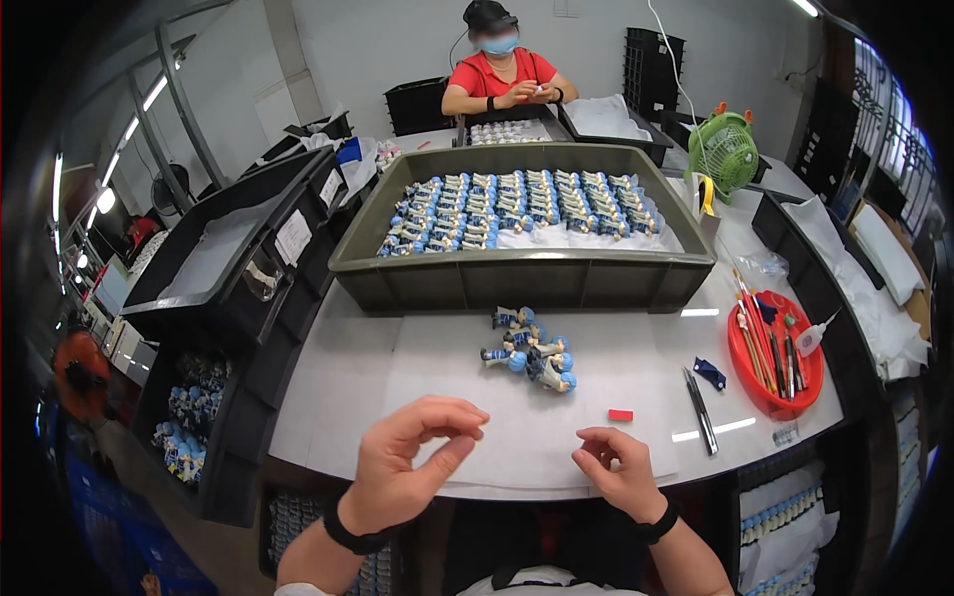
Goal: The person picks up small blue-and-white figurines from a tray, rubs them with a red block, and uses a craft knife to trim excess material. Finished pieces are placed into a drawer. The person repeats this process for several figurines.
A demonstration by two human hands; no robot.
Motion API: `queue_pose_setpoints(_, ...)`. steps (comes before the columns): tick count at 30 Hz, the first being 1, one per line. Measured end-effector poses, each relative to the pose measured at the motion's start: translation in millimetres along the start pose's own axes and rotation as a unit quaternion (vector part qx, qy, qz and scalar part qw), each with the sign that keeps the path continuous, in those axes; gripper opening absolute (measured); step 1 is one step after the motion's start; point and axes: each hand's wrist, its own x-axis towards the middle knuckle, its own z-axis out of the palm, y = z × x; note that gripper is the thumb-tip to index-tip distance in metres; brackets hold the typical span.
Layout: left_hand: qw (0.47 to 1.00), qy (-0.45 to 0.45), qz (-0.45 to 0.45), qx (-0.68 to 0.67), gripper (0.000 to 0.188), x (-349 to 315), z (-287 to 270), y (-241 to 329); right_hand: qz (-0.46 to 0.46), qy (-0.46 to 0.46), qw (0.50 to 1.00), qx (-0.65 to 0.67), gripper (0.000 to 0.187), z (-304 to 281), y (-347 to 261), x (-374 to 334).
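Note:
My left hand (405,465) hovers over the near edge of the white table, fingers curved, with a gap between thumb and fingertips and nothing visible between them. To its right, my right hand (621,471) is also raised, loosely curled, its thumb and index finger apart and no object showing in it. Just beyond both hands lies a small pile of blue-haired figurines (549,371), several of them on their sides. A small red block (620,415) rests just past my right hand. Behind the pile stands a large olive-grey tray (517,283), with rows of similar figurines (482,209) inside.
A red bowl (760,382) of brushes and tools sits at right, near a pen-like tool (700,412) and a dark blue piece (710,373). Black crates (229,308) flank the left. A green fan (723,151) stands behind; a masked co-worker (507,74) sits opposite, hands together.

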Motion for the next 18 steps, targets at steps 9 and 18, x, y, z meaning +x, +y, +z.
queue_pose_setpoints(9,0.899,-0.034,0.226,0.373,0.018,156,-43,-11,-0.007,0.03,0.993,-0.113,0.018,-20,13,-10)
queue_pose_setpoints(18,0.705,-0.255,0.057,0.659,0.04,290,-106,-91,-0.091,0.063,0.986,-0.124,0.016,-20,1,-7)
